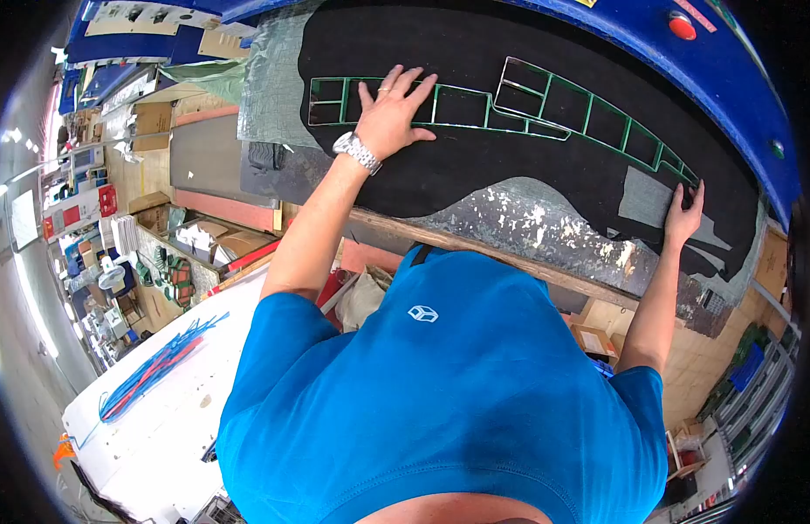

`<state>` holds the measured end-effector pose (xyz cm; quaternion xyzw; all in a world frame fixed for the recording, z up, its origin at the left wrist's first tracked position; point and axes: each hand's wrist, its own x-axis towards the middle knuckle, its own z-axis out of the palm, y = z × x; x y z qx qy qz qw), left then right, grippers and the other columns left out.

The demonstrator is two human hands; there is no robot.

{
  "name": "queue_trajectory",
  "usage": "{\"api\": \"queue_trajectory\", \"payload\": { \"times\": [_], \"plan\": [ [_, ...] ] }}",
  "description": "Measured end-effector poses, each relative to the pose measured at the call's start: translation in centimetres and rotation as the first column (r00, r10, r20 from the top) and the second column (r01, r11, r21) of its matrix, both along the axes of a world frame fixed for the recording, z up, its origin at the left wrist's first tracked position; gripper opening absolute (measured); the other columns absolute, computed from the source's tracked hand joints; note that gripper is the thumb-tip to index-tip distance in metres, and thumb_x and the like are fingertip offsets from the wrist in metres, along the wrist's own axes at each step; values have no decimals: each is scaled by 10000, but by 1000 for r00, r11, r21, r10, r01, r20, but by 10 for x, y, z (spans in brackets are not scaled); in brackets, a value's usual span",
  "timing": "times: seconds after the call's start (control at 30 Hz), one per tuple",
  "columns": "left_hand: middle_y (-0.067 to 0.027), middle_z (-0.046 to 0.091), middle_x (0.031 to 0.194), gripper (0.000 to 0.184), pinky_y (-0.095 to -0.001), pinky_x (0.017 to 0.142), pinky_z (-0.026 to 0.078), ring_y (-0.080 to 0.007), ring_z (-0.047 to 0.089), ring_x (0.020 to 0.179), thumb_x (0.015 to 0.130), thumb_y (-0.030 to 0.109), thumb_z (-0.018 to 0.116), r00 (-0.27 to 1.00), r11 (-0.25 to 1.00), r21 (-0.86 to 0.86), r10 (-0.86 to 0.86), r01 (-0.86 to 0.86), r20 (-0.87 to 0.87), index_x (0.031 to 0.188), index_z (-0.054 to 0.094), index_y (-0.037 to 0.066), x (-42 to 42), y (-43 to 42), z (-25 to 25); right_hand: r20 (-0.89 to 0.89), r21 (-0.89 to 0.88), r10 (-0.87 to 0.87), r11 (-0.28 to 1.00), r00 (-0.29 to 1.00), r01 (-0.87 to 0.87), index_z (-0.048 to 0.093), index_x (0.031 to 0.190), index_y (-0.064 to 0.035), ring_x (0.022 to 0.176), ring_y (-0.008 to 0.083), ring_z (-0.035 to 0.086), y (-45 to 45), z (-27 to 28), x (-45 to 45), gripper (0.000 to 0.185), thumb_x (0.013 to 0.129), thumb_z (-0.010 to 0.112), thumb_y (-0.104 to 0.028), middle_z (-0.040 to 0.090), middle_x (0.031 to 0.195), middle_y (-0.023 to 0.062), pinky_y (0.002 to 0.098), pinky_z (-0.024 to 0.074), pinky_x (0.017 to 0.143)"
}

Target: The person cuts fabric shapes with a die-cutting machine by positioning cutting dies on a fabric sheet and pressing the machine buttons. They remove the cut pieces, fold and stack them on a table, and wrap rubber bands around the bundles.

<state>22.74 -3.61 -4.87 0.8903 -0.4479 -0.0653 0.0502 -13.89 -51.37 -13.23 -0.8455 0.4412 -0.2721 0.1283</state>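
Observation:
Black sheet material point(510, 179) lies over the worktop, with two green-edged metal frames on it. My left hand point(392, 118), with a watch on the wrist, rests with fingers spread over the left frame point(462, 107). The right frame point(588, 113) lies beside it, its lower left part meeting the left frame's tip. At the right frame's narrow far end is my right hand point(683, 214), its fingertips at the tip and its thumb and fingers apart. A loose grey-green piece point(645, 196) lies just left of that hand.
A blue machine body point(745, 96) with a red button point(682, 26) curves round the back and right. The worktop's worn metal surface point(527, 218) shows in front. At the lower left, a white table point(191, 410) holds blue and red strips point(156, 371).

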Motion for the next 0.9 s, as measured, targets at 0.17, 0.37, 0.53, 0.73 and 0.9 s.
{"api": "queue_trajectory", "payload": {
  "times": [0.17, 0.37, 0.53, 0.73, 0.9],
  "plan": [
    [-91, 442, 1512, 1067, -692, 1062, 358, -356, 363, 1432, 620, 421, 913, 938, 912, -235, 346, -336, 0, 1520, 416, 136, 11, 73, 6, 20, -44, 31, 999, 999, -30, 529, 1414, -10, 1126, 328, 657, 1, -1, 3, 581, 933, 714, -279, 684, 1212, 207, 395, 489, 987],
    [-160, 582, 1330, 843, -465, 1043, 457, -365, 538, 1246, 682, 465, 897, 743, 706, -252, 663, -662, -92, 1356, 605, 52, 27, 179, -34, -105, -218, -1, 976, 994, -22, 564, 1377, -2, 1139, 402, 641, -9, -11, 1, 576, 919, 713, -318, 664, 1253, 246, 453, 506, 959],
    [-196, 537, 1378, 828, -544, 1054, 424, -399, 510, 1271, 713, 529, 857, 789, 744, -319, 614, -586, -16, 1366, 607, 86, 27, 160, -38, -69, -149, -18, 989, 997, 8, 556, 1382, -5, 1234, 374, 610, -8, -12, -2, 575, 919, 714, -308, 638, 1320, 238, 421, 476, 1023],
    [-71, 611, 1299, 693, -566, 1005, 406, -322, 522, 1276, 729, 505, 832, 988, 860, -505, 134, -76, 79, 1287, 653, 134, 12, 38, -2, -4, -88, -79, 993, 997, 78, 531, 1389, 11, 1193, 361, 636, 0, -5, 4, 641, 880, 760, -304, 653, 1289, 235, 409, 484, 1013],
    [-93, 638, 1326, 533, -622, 1088, 357, -343, 559, 1285, 939, 427, 673, 998, 898, -440, -35, 5, -59, 1398, 581, 171, 2, -73, -22, 54, -71, -115, 990, 992, 119, 555, 1373, -7, 1167, 346, 649, 8, 1, 7, 626, 864, 779, -296, 677, 1247, 209, 401, 484, 1008]
  ]
}}
